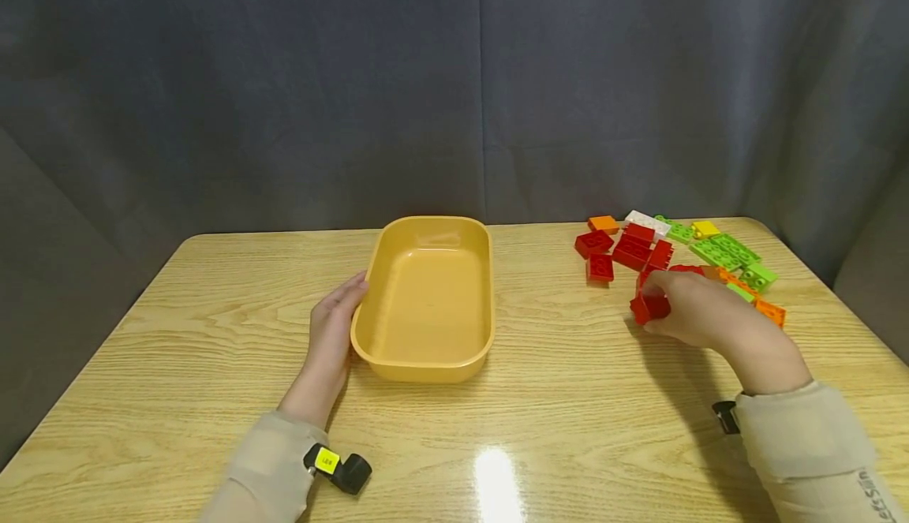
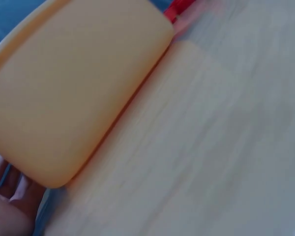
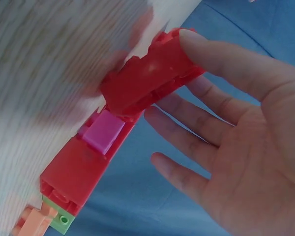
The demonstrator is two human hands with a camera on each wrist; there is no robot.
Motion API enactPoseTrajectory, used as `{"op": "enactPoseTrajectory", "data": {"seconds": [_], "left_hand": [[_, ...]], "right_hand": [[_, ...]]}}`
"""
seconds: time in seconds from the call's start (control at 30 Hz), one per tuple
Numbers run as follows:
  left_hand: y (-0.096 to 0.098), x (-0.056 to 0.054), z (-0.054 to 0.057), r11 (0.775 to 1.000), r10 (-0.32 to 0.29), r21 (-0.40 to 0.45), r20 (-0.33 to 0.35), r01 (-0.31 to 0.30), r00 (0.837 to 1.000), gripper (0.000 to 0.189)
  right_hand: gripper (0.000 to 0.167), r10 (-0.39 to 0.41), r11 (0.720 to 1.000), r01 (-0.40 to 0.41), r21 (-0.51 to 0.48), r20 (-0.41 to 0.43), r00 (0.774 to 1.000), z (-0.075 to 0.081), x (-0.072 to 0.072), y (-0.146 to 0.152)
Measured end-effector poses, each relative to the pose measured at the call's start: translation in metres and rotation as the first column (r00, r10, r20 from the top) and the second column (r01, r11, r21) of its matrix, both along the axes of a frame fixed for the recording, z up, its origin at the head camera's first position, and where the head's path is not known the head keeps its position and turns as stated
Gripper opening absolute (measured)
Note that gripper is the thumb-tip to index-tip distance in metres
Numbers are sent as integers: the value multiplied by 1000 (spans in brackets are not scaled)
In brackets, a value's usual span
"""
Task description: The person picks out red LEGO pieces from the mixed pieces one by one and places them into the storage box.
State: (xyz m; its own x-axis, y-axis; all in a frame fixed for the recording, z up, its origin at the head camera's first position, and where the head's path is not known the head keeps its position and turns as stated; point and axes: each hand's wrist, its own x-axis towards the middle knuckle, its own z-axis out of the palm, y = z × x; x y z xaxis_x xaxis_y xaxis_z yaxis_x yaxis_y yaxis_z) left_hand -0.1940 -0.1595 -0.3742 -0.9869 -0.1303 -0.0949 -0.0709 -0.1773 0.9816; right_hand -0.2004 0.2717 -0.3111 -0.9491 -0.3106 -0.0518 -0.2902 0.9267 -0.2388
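A yellow plastic tray (image 1: 429, 365) stands left of the table's middle. My left hand (image 1: 332, 330) lies along its left side, fingers resting against the outer wall; in the left wrist view the fingers (image 2: 22, 191) show at the tray's corner. At the right, my right hand (image 1: 699, 310) holds a red toy brick (image 3: 152, 73), thumb on one end and fingers behind it. In the right wrist view, a line of bricks appears beyond the held one: a red brick (image 3: 76, 167) with a pinkish-purple one (image 3: 105, 130) beside it.
Several red bricks (image 1: 630, 253) lie just behind my right hand. Around them are an orange brick (image 1: 604, 224), a white brick (image 1: 648, 223), a yellow brick (image 1: 705, 229) and several green bricks (image 1: 724, 251). A dark curtain (image 1: 426, 89) hangs behind the wooden table (image 1: 213, 334).
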Motion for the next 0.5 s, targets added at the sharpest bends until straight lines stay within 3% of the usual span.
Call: {"op": "enactPoseTrajectory", "data": {"seconds": [0.5], "left_hand": [[34, 9, 1, 996, 85, 12, -29, -84, 996, 43]], "right_hand": [[29, 13, 1000, -14, -26, -27, 1000, 5, 4, -11]]}}
